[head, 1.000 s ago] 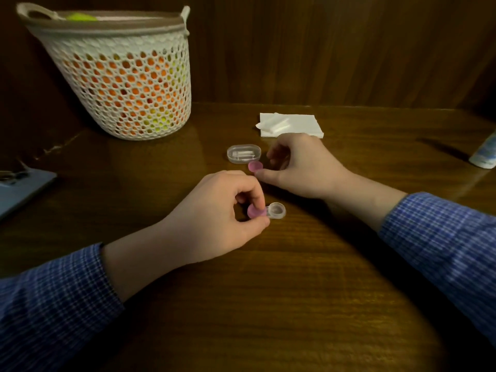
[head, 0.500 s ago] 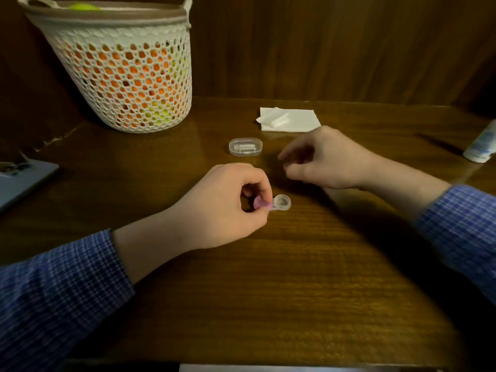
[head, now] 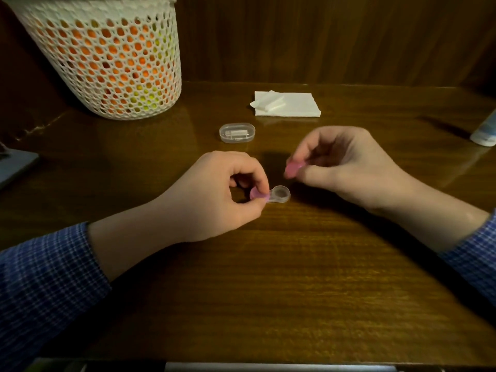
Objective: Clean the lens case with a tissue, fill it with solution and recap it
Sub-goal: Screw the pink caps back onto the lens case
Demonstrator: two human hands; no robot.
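**Lens case: one well uncapped, cap in right hand**

My left hand (head: 214, 194) pinches the capped pink end of the lens case (head: 271, 196), thumb and forefinger on that cap, case flat on the worktop (head: 268, 277). Its other well is uncovered. My right hand (head: 346, 165) pinches the loose pink cap (head: 294, 167), just above and right of the uncovered well. Beyond: clear oval box (head: 237, 132), folded tissue (head: 288, 104). Far left, mesh basket (head: 107, 55); far right edge, solution bottle (head: 485, 132).

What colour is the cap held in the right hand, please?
Pink. The cap, pinched by the right hand, shows in the head view, slightly blurred.
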